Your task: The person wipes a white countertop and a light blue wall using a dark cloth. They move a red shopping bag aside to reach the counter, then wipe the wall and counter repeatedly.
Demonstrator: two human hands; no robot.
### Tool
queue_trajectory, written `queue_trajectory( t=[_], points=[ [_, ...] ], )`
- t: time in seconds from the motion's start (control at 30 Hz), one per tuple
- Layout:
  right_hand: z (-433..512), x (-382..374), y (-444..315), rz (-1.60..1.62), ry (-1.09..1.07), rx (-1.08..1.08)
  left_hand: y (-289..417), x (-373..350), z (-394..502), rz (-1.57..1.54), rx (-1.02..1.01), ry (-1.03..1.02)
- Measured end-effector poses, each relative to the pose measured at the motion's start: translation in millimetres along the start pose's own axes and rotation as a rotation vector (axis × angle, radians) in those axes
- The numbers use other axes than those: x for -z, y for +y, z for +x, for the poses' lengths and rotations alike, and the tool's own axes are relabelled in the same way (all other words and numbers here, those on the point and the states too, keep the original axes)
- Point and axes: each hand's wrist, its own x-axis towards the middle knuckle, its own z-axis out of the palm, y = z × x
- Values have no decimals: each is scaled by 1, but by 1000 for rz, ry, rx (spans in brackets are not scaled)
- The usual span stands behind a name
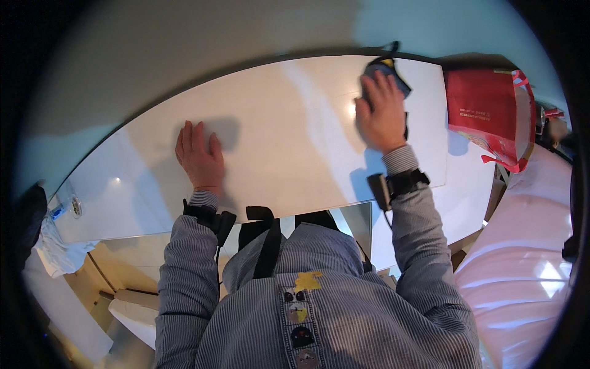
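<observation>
My left hand (201, 161) is over the left part of a white tabletop (267, 138), its thumb spread from the fingers and nothing in it. A shadow falls on the surface beside it. Farther out on the right, my right hand (381, 113) lies over a dark blue fabric item (402, 84) near the table's back edge. The item has a black strap or loop and a small yellow patch. My fingers cover much of it, so whether they grip it or only rest on it cannot be told. Another dark bit shows beside my right wrist.
A red bag (481, 104) with writing stands at the right end. Beside it is a glossy pink padded surface (521, 221). A small clear container (75, 206) and white cloth or plastic (64, 249) are at the far left. A wall (207, 50) rises behind the table.
</observation>
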Motion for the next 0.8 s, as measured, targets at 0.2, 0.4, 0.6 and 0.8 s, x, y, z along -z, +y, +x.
queue_trajectory(
  t=[0.2,0.4,0.6,0.8],
  points=[
    [26,-7,52,-121,70,-337,-4,-5,-2,-7,17,13],
    [7,-17,-59,72,-46,-39,-5,-6,-3,-23,30,14],
    [-46,0,-137,359,-268,387,-5,-7,-4,-36,33,22],
    [-52,17,-32,239,-227,250,-6,-9,-4,-32,15,48]
  ],
)
